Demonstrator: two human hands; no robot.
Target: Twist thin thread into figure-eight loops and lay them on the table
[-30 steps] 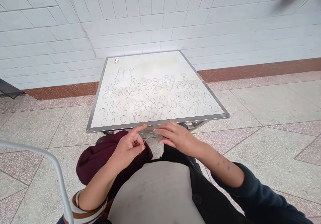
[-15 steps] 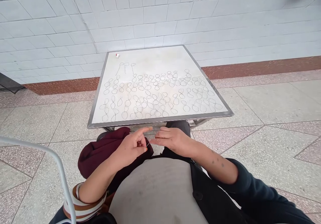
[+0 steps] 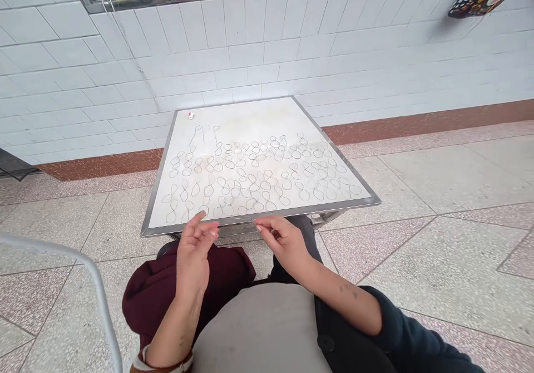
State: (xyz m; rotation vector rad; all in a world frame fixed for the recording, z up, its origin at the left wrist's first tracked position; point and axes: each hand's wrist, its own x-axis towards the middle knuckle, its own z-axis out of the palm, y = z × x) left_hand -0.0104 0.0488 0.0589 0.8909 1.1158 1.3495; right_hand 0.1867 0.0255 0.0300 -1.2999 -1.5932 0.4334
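A soft pinch seems best for the thin strand [image 3: 243, 218], so it does not bend or slip.
The left hand [image 3: 194, 256] has its thumb and a fingertip close together, other fingers loose; I cannot tell if it grips the strand. The right hand [image 3: 287, 245] pinches the strand with its fingertips. The strand is between the 2 hands, above the near edge of the bench [image 3: 250, 108]. It may help to move slowly, clear of the thin loops [image 3: 267, 181], many like a number 8. At the far left corner sits 1 small white thing [image 3: 191, 116].
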